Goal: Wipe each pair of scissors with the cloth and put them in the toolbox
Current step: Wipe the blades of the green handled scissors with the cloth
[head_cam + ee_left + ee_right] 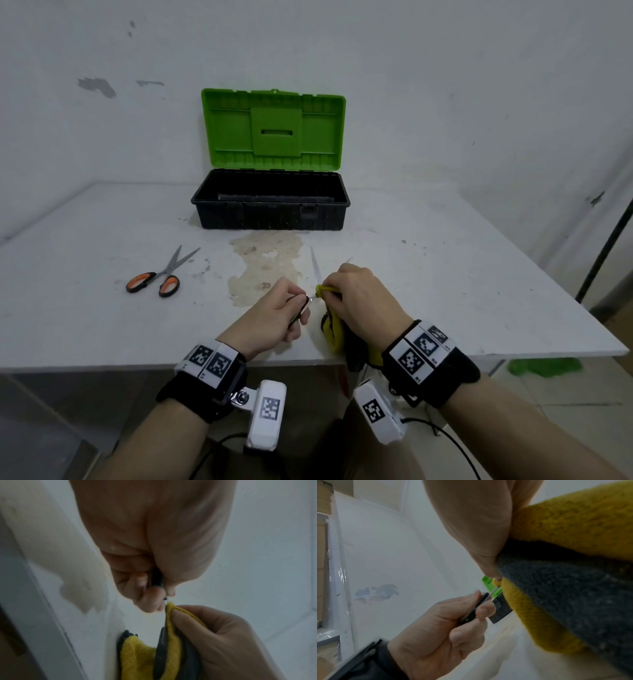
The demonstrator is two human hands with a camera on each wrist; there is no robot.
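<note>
Fingers, left: the left hand has its fingers curled round the dark handles of the held scissors, pinching them near the pivot.
Fingers, right: the right hand pinches the cloth with thumb and fingers folded over its top edge.
Held scissors: blades open and pointing away toward the toolbox; one blade rises bare above the hands, the tip of the other just shows past the right hand's knuckles.
Cloth: yellow on one face, dark grey on the other; its upper fold wraps the scissors just beyond the left fingertips, and the rest hangs down to the surface near the front edge.
Second scissors: the orange-handled scissors lie flat on the surface, well to the left of the hands, blades slightly open and pointing up and right.
Toolbox: the toolbox stands at the back of the surface, black base with the green lid upright and open; no scissors can be made out inside it.
Surface: white, with a pale brown stain between the toolbox and the hands.
Wrists: black bands with printed square markers on both.
</note>
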